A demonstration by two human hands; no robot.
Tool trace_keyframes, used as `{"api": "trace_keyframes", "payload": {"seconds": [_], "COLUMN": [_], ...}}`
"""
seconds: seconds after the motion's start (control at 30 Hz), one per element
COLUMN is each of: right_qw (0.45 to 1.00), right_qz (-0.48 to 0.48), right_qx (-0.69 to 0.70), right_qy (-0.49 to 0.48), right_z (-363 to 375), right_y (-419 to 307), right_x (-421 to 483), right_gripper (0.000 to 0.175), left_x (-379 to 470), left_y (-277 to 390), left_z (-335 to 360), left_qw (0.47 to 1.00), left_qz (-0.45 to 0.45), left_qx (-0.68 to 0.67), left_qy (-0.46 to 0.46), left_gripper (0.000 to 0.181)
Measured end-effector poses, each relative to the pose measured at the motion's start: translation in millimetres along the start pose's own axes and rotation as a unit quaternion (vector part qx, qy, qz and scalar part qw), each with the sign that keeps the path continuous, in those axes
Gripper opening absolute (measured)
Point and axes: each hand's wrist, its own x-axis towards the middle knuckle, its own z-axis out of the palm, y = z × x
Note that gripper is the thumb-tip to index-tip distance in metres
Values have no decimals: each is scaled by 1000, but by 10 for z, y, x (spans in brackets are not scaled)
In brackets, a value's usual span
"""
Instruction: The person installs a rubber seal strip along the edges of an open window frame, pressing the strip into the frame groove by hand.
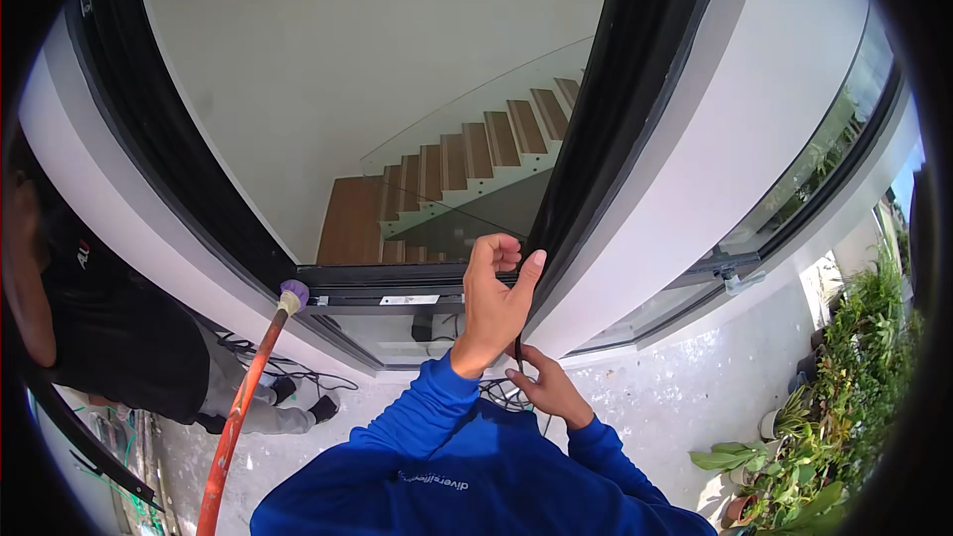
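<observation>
My left hand [497, 305] is raised before the right jamb of a black metal window frame [633, 82]. Its thumb and curled fingers are apart, and nothing shows between them. Lower down, beside the white wall edge, my right hand [549, 387] pinches a thin black strip [519, 357], perhaps a rubber gasket, between thumb and fingers. Upward, the strip runs along the jamb, partly hidden by my left hand. The black sill [372, 277] crosses below the opening, with a small silver plate [409, 300] on its front.
An orange pole [242, 402] with a purple tip leans at the frame's lower left corner. A person in a black shirt [126, 320] stands at left, near dark cables [298, 372]. Potted plants [826, 424] line the right; stairs [461, 160] rise inside.
</observation>
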Motion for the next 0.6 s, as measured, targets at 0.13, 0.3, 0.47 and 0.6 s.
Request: {"api": "trace_keyframes", "payload": {"seconds": [0.13, 0.3, 0.47, 0.6], "right_qw": [987, 896, 665, 568], "right_qz": [-16, -180, -370, -349], "right_qx": [-87, -406, -640, -743], "right_qy": [-132, -30, 107, 46], "right_z": [-172, -778, -955, -1055], "right_y": [-449, -1791, -3026, -3142], "right_x": [57, 134, 673, 1236], "right_gripper": [50, 52, 51, 38], "left_x": [12, 234, 496, 514], "left_y": [-267, -213, -315, -300], "left_z": [165, 125, 213, 315], "left_qw": [937, 978, 992, 988], "left_qz": [-211, -114, 97, 71], "left_qx": [-251, -169, -7, -112], "left_qy": [-123, -44, 80, 75], "left_gripper": [26, 22, 22, 25]}}
